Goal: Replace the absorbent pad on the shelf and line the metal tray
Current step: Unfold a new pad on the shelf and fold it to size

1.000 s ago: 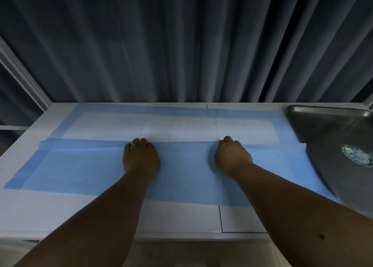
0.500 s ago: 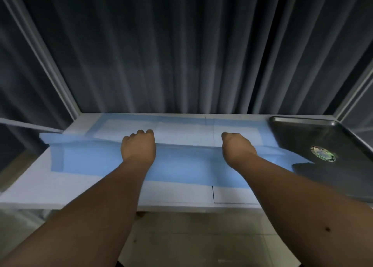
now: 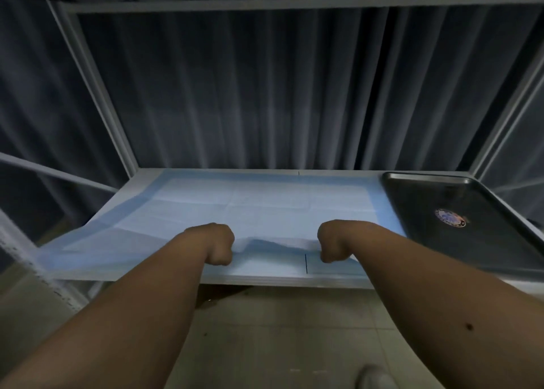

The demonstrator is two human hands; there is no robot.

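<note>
Both fists curled, knuckles down, at the near edge of the pad (image 3: 265, 209). Left hand (image 3: 219, 246) left of centre, right hand (image 3: 334, 243) right of centre, each pinching the pad's front border; fingertips tucked under and out of sight, so the exact hold on the sheet probably a thumb-and-finger pinch, not certain. Between the fists, a raised ripple in the pad, lifted off the shelf (image 3: 265, 279).

Pad spread across the middle of the frame, long axis running left to right, parallel to the shelf's front edge. Far edge close to the back of the shelf, beneath the curtain (image 3: 265, 94). Left end hanging out past the shelf's left side, unsupported, sloping down toward lower left. Right end just beside the tray (image 3: 459, 212) or slightly tucked under its rim; hard to say which.

Tray at right of the frame, dark, unlined, a round sticker (image 3: 450, 218) on its floor. Right hand the nearer one to it.

Judged step: settling the pad on the shelf. Pad lying away from the grip, toward the back, and offset leftward. Next move likely to turn on that overhang: a sideways shift to the right, along the long axis, limited by the tray. Lining of the tray not yet begun.
</note>
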